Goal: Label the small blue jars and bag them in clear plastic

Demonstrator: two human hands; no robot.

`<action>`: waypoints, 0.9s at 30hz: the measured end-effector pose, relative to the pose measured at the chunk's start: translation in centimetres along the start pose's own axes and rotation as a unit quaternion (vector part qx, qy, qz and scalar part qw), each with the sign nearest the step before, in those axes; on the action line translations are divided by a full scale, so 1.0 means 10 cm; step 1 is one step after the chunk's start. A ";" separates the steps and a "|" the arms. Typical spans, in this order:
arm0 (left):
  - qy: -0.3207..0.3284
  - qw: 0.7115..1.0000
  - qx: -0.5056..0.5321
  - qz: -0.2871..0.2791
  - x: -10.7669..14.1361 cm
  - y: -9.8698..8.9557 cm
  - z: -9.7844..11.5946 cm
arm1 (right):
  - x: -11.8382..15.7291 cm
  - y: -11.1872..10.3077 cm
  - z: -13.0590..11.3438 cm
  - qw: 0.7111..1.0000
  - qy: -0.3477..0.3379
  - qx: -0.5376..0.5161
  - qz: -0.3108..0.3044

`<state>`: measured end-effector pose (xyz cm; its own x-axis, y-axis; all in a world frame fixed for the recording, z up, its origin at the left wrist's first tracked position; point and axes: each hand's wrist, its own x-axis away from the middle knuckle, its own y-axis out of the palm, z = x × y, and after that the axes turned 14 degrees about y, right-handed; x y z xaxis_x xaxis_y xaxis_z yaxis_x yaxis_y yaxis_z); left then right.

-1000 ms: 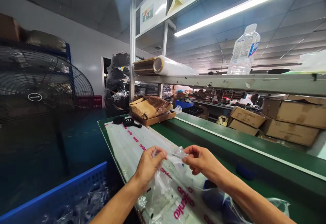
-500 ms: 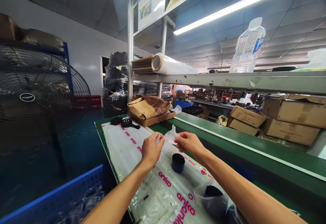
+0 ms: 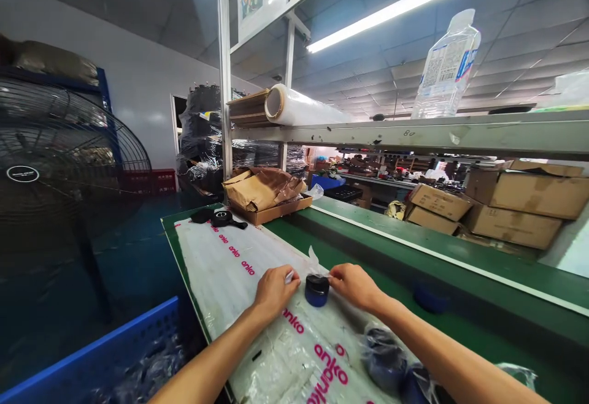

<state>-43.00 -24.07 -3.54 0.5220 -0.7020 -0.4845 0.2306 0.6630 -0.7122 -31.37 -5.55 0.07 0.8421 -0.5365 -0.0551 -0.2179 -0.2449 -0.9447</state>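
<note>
A small dark blue round container with a black upper part stands on the white plastic sheet printed with pink lettering. My left hand is closed just left of it, a bit of whitish film showing at the fingertips. On the other side my right hand pinches the edge of a thin translucent plastic bag. The bag's film rises behind the container and seems to lie at its top; whether it covers the top is hard to tell. Nearer me, beside my right forearm, are similar blue containers in clear plastic.
A blue crate with clear plastic-wrapped items is at lower left. At the table's far end are black handled objects and a carton tray with brown paper. Another dark blue round thing lies right, on the green surface.
Both hands have come down and nearer with the plastic bag, from above and behind the container to either side of its top. The camera view has shifted slightly.
</note>
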 end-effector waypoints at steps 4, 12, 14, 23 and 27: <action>0.039 0.999 0.006 0.001 0.08 -0.03 0.00 | 0.17 -0.02 -0.03 0.995 -0.041 0.087 0.034; 0.140 0.990 -0.014 0.012 0.21 0.00 -0.04 | 0.29 -0.02 0.01 0.958 -0.126 0.248 0.067; 0.168 0.985 -0.032 0.001 0.22 -0.02 -0.04 | 0.29 -0.03 0.00 0.946 -0.149 0.279 0.070; 0.286 0.945 -0.154 -0.034 0.26 -0.02 0.00 | 0.32 -0.10 -0.08 0.903 -0.217 0.360 0.090; 0.339 0.914 -0.217 -0.048 0.25 0.02 -0.05 | 0.31 -0.08 -0.04 0.886 -0.245 0.384 0.091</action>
<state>-42.08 -25.89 -5.16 -0.1470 -0.8486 -0.5082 -0.1751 0.5280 -0.8310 -28.79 -7.34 0.81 0.9813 -0.0505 -0.1859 -0.1311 0.5322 -0.8364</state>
